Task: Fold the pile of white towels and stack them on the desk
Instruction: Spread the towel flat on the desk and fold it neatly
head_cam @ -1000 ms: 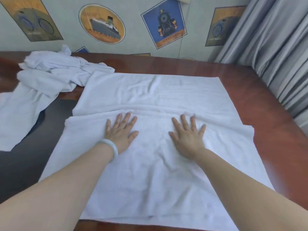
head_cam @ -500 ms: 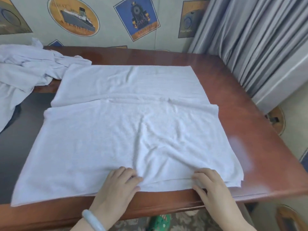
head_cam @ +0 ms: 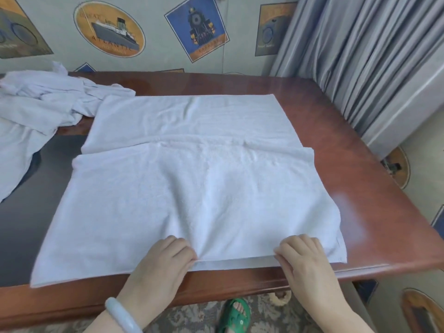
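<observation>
Floor, below the desk edge: green plastic sandal [head_cam: 234, 314] on a foot, on a grey patterned carpet [head_cam: 192, 318].

Left wrist: pale, translucent, stone-like bangle [head_cam: 123, 317].

Left hand [head_cam: 165, 263]: at the near hem of the large white terry towel [head_cam: 192, 195], fingers curled over the cloth, thumb pinching the edge against them.

Right hand [head_cam: 304, 259]: same posture further right along the hem, fingers curled on top, thumb at the edge; it grips the fabric. Both hands sit just inside the front rim of the reddish-brown polished wooden desk [head_cam: 365, 183].

Towel: spread flat on the desk and doubled. An upper layer covers the near part; its far edge runs across the middle, with a single layer showing beyond it. Slight creases between the hands.

Desk, left part: dark glossy inset panel [head_cam: 21, 219] under the towel's left side.

Far left corner: heap of crumpled white towels [head_cam: 40, 104], unfolded, touching the spread towel's far-left corner.

Behind: grey-green wallpaper with ship and locomotive prints [head_cam: 109, 30]; grey pleated curtain [head_cam: 365, 56] at right.
</observation>
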### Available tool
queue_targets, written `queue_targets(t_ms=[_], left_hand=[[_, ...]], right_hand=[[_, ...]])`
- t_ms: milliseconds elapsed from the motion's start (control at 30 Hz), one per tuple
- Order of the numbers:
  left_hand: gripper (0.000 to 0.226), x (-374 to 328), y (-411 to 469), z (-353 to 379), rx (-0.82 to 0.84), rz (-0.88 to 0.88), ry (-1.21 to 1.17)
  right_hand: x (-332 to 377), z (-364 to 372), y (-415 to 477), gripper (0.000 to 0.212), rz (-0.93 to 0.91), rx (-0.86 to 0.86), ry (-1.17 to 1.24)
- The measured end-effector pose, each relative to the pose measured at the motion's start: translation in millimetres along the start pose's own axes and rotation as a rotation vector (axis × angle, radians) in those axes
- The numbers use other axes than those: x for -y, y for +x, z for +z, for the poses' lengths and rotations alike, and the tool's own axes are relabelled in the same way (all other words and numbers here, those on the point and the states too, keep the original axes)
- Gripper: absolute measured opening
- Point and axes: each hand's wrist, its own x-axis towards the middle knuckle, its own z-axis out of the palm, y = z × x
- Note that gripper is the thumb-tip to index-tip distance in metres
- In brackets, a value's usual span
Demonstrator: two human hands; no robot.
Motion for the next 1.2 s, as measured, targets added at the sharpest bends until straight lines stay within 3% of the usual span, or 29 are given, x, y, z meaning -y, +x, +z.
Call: queue_targets(t_ms=[133,267,400,500,567,633,700,800,933,1033,1200], left_hand=[[0.017,6.4,-10.6,15.8,0.105,-0.024,-0.014],[0.013,3.6,-6.9,17.1,0.11,-0.078,-0.039],[0.013,-1.2,1.3,12.5,0.099,-0.045,-0.102],[0.009,4.2,-3.3,15.4,0.182,-0.066,-0.167],[0.004,9.9,-6.4,15.9,0.217,-0.146,-0.278],[0.011,14.8,-6.8,12.0,0.181,-0.228,-0.362],[0.018,19.9,-5.9,6.1,0.138,-0.3,-0.383],[0.018,15.2,1.5,1.0,0.163,-0.325,-0.369],[0.014,-34.8,34.8,21.5,0.202,-0.155,-0.362],[0.021,-79.7,66.1,51.0,0.229,0.048,-0.337],[0.036,-113.8,103.9,78.6,0.293,0.034,-0.281]], right_hand=[[-10.2,11.0,-10.7,0.008,0.018,0.118,0.115],[-11.9,5.4,-5.3,0.028,0.036,0.17,0.142],[-6.5,-4.4,-2.6,0.024,0.006,0.107,0.138],[-10.6,-4.1,-11.6,0.028,0.009,0.222,0.17],[-10.8,-11.2,-14.9,0.02,0.169,0.235,0.313],[-16.1,-23.8,-16.3,0.015,0.432,0.091,0.428],[-34.2,-34.5,-19.1,0.012,0.678,-0.064,0.348],[-61.8,-43.8,-22.0,0.015,1.025,-0.001,0.192],[-61.7,-46.2,-19.6,0.023,1.154,0.153,0.299],[-54.9,-44.9,-16.9,0.029,1.22,0.102,0.462],[-60.1,-50.4,1.8,0.017,1.394,-0.06,0.774]])
